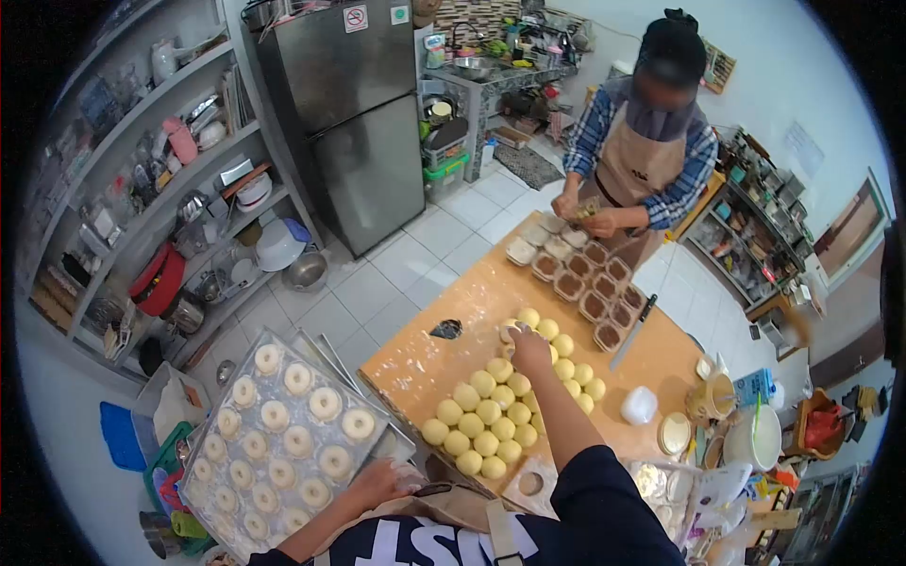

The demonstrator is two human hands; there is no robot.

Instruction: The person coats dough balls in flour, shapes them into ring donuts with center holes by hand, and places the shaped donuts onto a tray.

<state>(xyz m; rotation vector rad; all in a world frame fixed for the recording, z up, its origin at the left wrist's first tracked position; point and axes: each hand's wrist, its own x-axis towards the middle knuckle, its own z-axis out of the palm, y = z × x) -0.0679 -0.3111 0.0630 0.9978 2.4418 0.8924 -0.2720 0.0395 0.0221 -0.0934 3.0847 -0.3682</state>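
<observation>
My right hand (527,345) reaches to the far end of a group of round yellow dough balls (488,411) on the wooden table. Its fingers curl over a dough ball there, partly hidden by the hand. My left hand (385,479) is low at the table's near edge, beside a floured tray (212,472). Flour whitens its fingers, which look loosely stretched with nothing in them. Rows of pale ring-shaped doughs (275,414) lie on that tray.
Across the table (425,325), a person in an apron (642,151) handles small tubs with brown contents (569,286). A long knife (632,332) lies beside these tubs. A dark scrap (446,329) rests on the floured wood. Tubs and a white bucket (753,439) crowd the right.
</observation>
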